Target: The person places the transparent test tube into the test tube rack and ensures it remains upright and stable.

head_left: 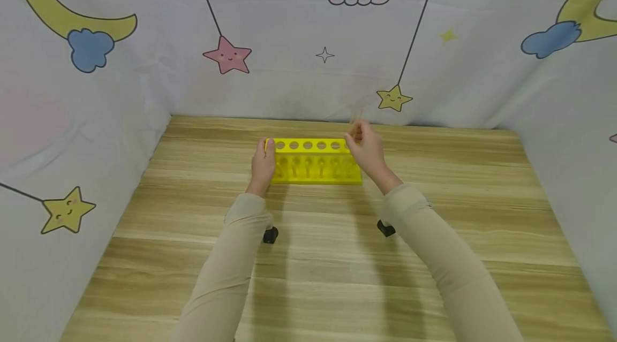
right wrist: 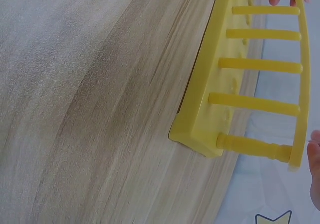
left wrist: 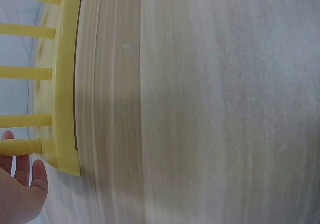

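A yellow test tube rack [head_left: 315, 177] stands upright on the wooden table, a row of round holes along its top bar. At its left end my left hand [head_left: 262, 166] grips it, thumb at the front; in the left wrist view the fingers of that hand [left wrist: 22, 194] curl round the end post. Above the rack's right end, my right hand [head_left: 370, 152] pinches a thin clear test tube [head_left: 357, 114], faint against the backdrop and sticking up past the fingertips. Only the edge of the right hand [right wrist: 315, 169] shows in the right wrist view, beside the rack's top bar.
The wood-grain tabletop [head_left: 323, 267] runs in front of the rack and to both sides. A white cloth backdrop [head_left: 289, 85] with cartoon stars and moons rises behind and along the sides. Black wrist devices [head_left: 271, 235] hang under the sleeves.
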A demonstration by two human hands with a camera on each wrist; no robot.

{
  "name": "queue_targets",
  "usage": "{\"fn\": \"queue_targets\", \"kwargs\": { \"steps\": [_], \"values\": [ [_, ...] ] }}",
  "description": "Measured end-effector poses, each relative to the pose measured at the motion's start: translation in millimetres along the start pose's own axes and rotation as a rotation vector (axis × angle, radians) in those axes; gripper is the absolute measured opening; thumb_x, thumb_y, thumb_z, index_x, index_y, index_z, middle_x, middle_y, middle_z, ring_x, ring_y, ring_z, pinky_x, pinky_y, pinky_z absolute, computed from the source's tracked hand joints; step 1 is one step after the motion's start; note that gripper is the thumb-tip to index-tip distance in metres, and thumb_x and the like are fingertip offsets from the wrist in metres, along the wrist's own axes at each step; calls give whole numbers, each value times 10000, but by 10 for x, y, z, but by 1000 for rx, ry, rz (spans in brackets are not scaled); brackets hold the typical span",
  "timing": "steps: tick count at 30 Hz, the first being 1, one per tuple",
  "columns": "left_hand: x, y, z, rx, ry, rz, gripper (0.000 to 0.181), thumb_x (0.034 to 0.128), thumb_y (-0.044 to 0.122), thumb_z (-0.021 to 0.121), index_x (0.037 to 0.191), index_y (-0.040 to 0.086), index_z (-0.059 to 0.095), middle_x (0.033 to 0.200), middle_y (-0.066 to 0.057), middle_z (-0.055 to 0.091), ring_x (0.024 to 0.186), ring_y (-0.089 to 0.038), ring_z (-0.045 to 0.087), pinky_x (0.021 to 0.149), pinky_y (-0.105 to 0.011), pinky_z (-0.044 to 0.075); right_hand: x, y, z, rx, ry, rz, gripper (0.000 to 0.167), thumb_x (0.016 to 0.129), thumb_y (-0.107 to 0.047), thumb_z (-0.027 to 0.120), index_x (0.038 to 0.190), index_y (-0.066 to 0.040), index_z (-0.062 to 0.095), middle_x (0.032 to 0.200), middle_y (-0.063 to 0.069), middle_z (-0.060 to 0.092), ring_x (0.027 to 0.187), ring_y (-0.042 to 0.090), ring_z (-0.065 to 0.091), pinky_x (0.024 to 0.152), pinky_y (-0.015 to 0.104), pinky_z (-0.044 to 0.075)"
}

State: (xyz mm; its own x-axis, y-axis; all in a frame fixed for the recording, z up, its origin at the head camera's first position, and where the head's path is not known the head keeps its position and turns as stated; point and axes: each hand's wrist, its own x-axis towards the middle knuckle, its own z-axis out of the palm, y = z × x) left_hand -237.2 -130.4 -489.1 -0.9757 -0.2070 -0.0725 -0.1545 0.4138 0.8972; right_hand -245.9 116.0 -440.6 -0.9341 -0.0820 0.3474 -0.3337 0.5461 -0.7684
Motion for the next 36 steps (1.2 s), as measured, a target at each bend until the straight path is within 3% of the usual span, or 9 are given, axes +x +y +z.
{"fn": "queue_targets", "kwargs": {
  "steps": [18, 25, 36],
  "values": [
    [-8, -3, 5, -7, 12, 24, 505, 944, 457, 245, 1271, 93, 366, 1214, -163, 498, 1074, -296, 461, 945, -435, 370, 4, -19, -17, 22, -88, 56, 193, 841, -134, 578, 930, -5, 466, 817, 131, 551, 846, 250, 588, 778, 342, 509],
    [4, -17, 13, -10, 5, 23, 554, 936, 482, 233, 1300, 80, 346, 1255, -154, 481, 1125, -289, 452, 967, -431, 361, 5, -3, -22, 26, -106, 74, 396, 810, -132, 618, 1131, 29, 454, 917, 160, 570, 870, 262, 552, 814, 366, 489],
    [-10, 3, 2, -10, 1, 18, 548, 939, 471, 244, 1313, 83, 337, 1290, -149, 458, 1162, -291, 431, 988, -427, 345, -29, 21, -84, 13, -132, 101, 463, 802, -182, 641, 1185, -18, 440, 1099, 153, 545, 1040, 285, 502, 911, 397, 421]
  ]
}}
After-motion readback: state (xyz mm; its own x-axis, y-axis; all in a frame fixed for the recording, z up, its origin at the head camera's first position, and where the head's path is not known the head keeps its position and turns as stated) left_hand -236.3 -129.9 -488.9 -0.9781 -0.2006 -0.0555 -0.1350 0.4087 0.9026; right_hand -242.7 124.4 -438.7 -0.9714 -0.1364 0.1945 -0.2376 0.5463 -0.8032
